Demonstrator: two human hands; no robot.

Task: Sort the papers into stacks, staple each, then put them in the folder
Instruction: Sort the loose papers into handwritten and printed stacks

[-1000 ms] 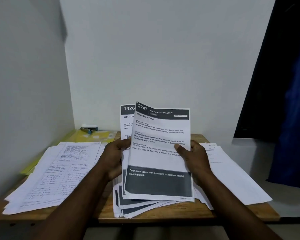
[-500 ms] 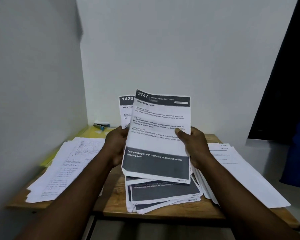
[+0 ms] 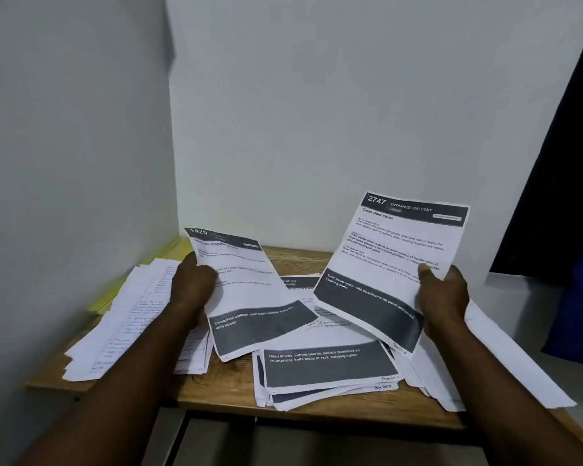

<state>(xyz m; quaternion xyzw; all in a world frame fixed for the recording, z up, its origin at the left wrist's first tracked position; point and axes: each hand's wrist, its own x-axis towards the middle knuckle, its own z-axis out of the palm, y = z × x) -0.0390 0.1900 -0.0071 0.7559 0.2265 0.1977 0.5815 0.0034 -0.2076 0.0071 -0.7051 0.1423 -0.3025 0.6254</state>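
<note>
My right hand point(image 3: 443, 297) pinches the right edge of a printed sheet headed 2747 point(image 3: 384, 264), held up above the table's right half. My left hand point(image 3: 194, 285) grips the left edge of another printed sheet headed 1426 point(image 3: 249, 297), tilted over the table's left middle. Between and below them a loose pile of printed sheets point(image 3: 327, 371) with dark bands lies near the front edge. A stack of handwritten pages point(image 3: 125, 321) lies at the left. White sheets point(image 3: 505, 364) lie spread at the right. A yellow folder point(image 3: 110, 294) shows under the handwritten stack, mostly hidden.
The small wooden table point(image 3: 303, 260) stands in a corner, with white walls close at the left and behind. A dark opening and blue cloth point(image 3: 579, 297) are at the right. Papers overhang the table's left and right edges.
The two sheets were held together in front of me; now my hands have drawn apart, the 2747 sheet going right and the 1426 sheet left and down. The pile beneath is uncovered.
</note>
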